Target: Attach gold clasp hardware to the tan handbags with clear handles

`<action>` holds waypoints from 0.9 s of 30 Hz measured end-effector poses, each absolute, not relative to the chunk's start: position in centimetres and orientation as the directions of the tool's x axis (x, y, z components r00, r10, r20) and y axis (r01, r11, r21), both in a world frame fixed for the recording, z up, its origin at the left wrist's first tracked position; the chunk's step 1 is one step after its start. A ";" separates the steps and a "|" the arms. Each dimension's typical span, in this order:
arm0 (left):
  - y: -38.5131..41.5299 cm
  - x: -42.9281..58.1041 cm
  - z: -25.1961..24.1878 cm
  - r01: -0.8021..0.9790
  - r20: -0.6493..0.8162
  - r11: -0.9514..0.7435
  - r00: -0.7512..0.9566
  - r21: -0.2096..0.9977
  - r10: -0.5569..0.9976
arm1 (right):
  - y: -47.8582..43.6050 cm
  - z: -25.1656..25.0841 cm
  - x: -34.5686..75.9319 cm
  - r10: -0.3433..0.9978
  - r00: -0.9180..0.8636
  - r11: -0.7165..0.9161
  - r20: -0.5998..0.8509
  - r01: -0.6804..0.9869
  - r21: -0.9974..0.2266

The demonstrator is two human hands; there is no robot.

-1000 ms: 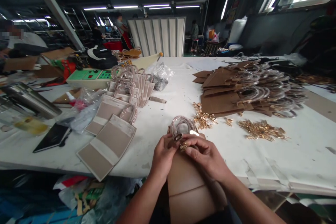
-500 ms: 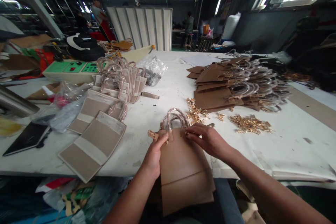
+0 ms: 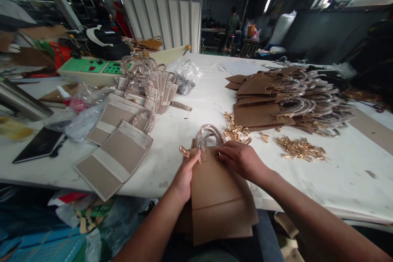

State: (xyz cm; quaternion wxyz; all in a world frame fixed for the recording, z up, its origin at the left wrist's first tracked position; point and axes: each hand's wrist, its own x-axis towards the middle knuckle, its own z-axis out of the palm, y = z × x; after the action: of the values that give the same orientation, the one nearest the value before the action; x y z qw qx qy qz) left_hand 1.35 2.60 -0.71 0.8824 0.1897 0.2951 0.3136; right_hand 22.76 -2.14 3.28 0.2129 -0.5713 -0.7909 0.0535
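A brown bag panel [image 3: 221,192] with plastic-wrapped loop handles [image 3: 208,135] leans over the table's front edge. My left hand [image 3: 186,176] grips its upper left edge, thumb on the front beside a handle end. A small gold-and-tan tab [image 3: 184,151] sticks out beyond that thumb. At the panel's upper right, my right hand [image 3: 242,159] has its fingers pinched together near a handle end; a bit of gold metal shows at the fingertips, too small to make out. Gold hardware [image 3: 235,129] lies just behind this hand.
Brown panels with wrapped handles [image 3: 258,114] are stacked at the right, behind a gold hardware pile [image 3: 302,148]. Beige panels [image 3: 115,159] lie at the left, near a green control box [image 3: 89,67] and crumpled plastic [image 3: 187,75]. A person [image 3: 233,22] is in the background.
The view has shifted, so the table's things appear moved slightly. My left hand keeps its grip on the panel. The right fingers have curled closer in, and the metal object above them no longer shows.
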 end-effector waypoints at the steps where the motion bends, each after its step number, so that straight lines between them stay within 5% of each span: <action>1: 2.6 1.3 -0.7 -0.441 -0.389 0.735 0.644 0.515 0.659 | -2.1 3.2 22.7 0.921 -0.268 0.353 0.285 0.883 -0.310; 21: 2.6 1.5 -0.7 -0.480 -0.377 0.720 0.628 0.501 0.680 | -1.3 2.5 22.0 0.850 -0.413 0.455 0.328 0.888 -0.062; 27: 2.5 1.6 -0.6 -0.485 -0.391 0.726 0.623 0.487 0.678 | -1.2 3.0 22.4 0.841 -0.461 0.512 0.282 0.847 -0.143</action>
State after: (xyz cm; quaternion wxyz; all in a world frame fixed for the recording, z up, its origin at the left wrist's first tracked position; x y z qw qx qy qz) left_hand 1.57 2.54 -0.57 0.8846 0.1698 0.2839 0.3288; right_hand 22.45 -1.23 3.01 0.1599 -0.4937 -0.8547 -0.0088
